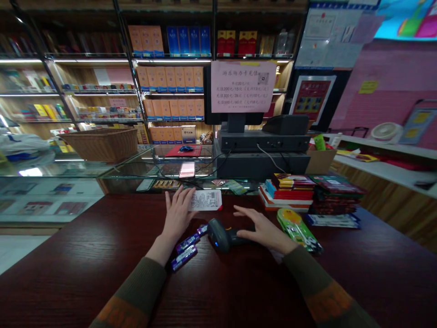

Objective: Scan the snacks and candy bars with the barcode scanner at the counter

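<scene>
My left hand [178, 214] is at the left end of a flat white printed packet [207, 200] with a barcode and a red corner. The packet sits between index finger and thumb, the other fingers spread; its left end is hidden. A black handheld barcode scanner [219, 236], showing a small blue light, lies on the dark wooden counter [218, 296]. Over its handle hovers my right hand [261, 228], open, fingers apart and holding nothing. Shiny purple stick packs [185, 258] lie between my left wrist and the scanner. A green and yellow packet [298, 230] lies beside my right wrist.
Stacked boxes [287, 193] and dark packets [336, 193] stand at the counter's right rear, with blue-white packets [332, 221] in front. A till with a pink sign [244, 86] rises behind. A glass case [119, 171] carries a wicker basket [102, 143] and cables.
</scene>
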### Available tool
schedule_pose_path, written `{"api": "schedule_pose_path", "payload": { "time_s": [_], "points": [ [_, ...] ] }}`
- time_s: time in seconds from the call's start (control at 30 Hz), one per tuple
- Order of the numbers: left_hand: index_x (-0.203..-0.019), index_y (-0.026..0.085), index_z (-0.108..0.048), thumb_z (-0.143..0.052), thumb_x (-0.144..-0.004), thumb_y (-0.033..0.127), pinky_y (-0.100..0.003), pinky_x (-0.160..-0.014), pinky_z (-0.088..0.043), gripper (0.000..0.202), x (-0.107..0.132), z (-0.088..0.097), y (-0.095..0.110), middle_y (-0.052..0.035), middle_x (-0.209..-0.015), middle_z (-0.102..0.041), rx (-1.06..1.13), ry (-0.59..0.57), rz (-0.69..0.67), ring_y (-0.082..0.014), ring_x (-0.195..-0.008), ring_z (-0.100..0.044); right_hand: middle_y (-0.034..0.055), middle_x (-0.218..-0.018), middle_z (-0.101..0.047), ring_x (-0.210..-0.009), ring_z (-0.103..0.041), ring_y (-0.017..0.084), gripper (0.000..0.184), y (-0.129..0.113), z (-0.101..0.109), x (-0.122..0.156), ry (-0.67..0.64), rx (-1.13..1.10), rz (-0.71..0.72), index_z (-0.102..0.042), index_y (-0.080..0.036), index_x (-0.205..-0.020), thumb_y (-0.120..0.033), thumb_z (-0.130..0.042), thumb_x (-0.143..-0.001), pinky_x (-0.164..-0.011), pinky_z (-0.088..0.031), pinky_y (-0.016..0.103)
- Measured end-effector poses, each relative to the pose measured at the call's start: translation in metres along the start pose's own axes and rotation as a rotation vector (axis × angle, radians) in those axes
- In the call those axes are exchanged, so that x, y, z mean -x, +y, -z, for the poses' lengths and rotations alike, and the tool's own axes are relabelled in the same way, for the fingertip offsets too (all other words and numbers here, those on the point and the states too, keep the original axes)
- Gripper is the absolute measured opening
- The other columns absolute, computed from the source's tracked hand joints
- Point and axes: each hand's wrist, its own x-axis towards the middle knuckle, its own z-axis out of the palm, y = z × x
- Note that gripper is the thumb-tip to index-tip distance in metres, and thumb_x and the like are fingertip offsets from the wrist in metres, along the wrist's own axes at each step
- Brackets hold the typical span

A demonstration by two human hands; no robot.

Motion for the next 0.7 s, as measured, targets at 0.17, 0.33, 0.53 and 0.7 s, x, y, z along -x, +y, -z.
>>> {"api": "schedule_pose_path", "payload": {
  "time_s": [0.17, 0.33, 0.53, 0.7],
  "points": [
    [-0.152, 0.023, -0.038, -0.069, -0.087, 0.029, -0.068, -0.123, -0.006, 0.072, 0.001, -0.001, -0.005, -0.0135, -0.148, -0.053, -0.001, -0.011, 0.012, -0.0336, -0.148, -0.034, 0.0120, -0.136, -0.062, -0.125, -0.055, 0.031, 0.087, -0.013, -0.008, 0.005, -0.129, 0.212, 0.050, -0.048, -0.022, -0.147, -0.043, -0.084, -0.071, -0.107, -0.039, 0.046],
    [-0.151, 0.023, -0.040, -0.069, -0.086, 0.028, -0.067, -0.123, -0.006, 0.071, 0.000, 0.001, -0.005, -0.0136, -0.146, -0.055, -0.009, -0.018, 0.026, -0.0338, -0.147, -0.035, 0.0133, -0.131, -0.064, -0.118, -0.059, 0.030, 0.073, -0.015, -0.018, 0.004, -0.142, 0.346, 0.107, -0.049, -0.020, -0.146, -0.038, -0.075, -0.081, -0.103, -0.039, 0.046],
    [-0.151, 0.024, -0.039, -0.068, -0.086, 0.025, -0.067, -0.123, -0.006, 0.072, 0.002, 0.002, -0.007, -0.0129, -0.146, -0.055, -0.014, -0.016, 0.022, -0.0334, -0.147, -0.036, 0.0113, -0.121, -0.068, -0.110, -0.062, 0.028, 0.055, -0.010, -0.020, 0.004, -0.094, 0.386, 0.196, -0.056, -0.020, -0.138, -0.033, -0.070, -0.086, -0.097, -0.041, 0.043],
    [-0.151, 0.025, -0.040, -0.068, -0.085, 0.023, -0.067, -0.123, -0.006, 0.072, 0.005, 0.002, -0.010, -0.0125, -0.146, -0.055, -0.030, 0.005, 0.039, -0.0333, -0.147, -0.035, 0.0123, -0.114, -0.069, -0.104, -0.062, 0.028, 0.051, -0.010, -0.015, 0.004, 0.046, 0.415, 0.259, -0.058, -0.017, -0.132, -0.032, -0.071, -0.085, -0.094, -0.043, 0.044]
  ]
}}
